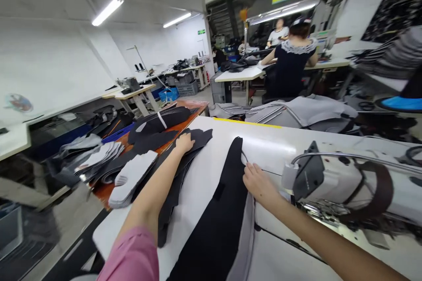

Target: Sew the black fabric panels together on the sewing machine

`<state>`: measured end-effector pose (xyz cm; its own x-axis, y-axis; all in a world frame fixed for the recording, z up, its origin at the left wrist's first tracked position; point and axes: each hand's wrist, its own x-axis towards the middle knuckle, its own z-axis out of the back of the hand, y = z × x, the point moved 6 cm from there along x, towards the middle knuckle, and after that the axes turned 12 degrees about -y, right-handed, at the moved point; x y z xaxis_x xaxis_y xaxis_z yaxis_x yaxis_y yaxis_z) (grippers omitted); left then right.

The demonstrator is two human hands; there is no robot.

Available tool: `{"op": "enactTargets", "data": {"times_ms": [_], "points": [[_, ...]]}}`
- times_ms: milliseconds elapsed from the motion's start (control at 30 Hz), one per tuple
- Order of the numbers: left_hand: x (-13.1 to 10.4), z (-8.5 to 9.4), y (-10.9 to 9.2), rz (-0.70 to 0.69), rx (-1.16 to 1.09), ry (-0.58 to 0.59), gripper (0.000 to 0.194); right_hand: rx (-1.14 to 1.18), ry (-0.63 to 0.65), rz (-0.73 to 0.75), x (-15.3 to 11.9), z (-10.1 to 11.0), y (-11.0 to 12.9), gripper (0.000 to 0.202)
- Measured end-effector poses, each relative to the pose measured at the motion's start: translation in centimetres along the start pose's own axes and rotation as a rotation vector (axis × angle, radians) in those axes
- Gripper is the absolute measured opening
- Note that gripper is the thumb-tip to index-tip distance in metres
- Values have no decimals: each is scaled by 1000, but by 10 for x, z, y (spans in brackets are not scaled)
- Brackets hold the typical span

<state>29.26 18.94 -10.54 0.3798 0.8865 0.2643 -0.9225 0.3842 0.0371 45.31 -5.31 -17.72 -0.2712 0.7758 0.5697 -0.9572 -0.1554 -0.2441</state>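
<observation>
My left hand [184, 142] reaches to a pile of dark cut fabric pieces [201, 138] at the table's left edge. Its fingers are bent over the top piece and look closed on it; the fingertips are partly hidden. A long black fabric panel [217, 219] with a grey strip along its right side lies on the white table [280, 140], narrow end away from me. Fingers stretched out and lying flat, my right hand [260, 184] touches the panel's right edge near that end. A thin grey cord [244, 156] shows by its fingertips.
A sewing machine [349, 184] stands close on the right. Leftward, a brown table [102, 191] carries light grey cut pieces [132, 180] and a tied black bundle [165, 120]. Grey fabric [303, 112] is heaped beyond the table; a person [293, 61] sits farther back.
</observation>
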Motion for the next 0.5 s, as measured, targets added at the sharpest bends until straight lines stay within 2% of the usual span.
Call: {"op": "enactTargets", "data": {"times_ms": [100,233,367,433,500], "points": [[12,-21,-5,20,43,-3,38,-40,-1,-80,-15,-5,2,20],[7,-22,-5,8,77,-35,32,-71,-13,-212,-29,-3,1,25],[-12,2,-21,-64,59,-29,26,-68,-5,-302,-25,-8,-6,31],[-32,23,-45,-171,17,-89,27,-28,16,-314,-23,-10,-6,34],[-62,43,-82,-324,-39,-164,30,35,44,-310,-25,-9,0,33]]}}
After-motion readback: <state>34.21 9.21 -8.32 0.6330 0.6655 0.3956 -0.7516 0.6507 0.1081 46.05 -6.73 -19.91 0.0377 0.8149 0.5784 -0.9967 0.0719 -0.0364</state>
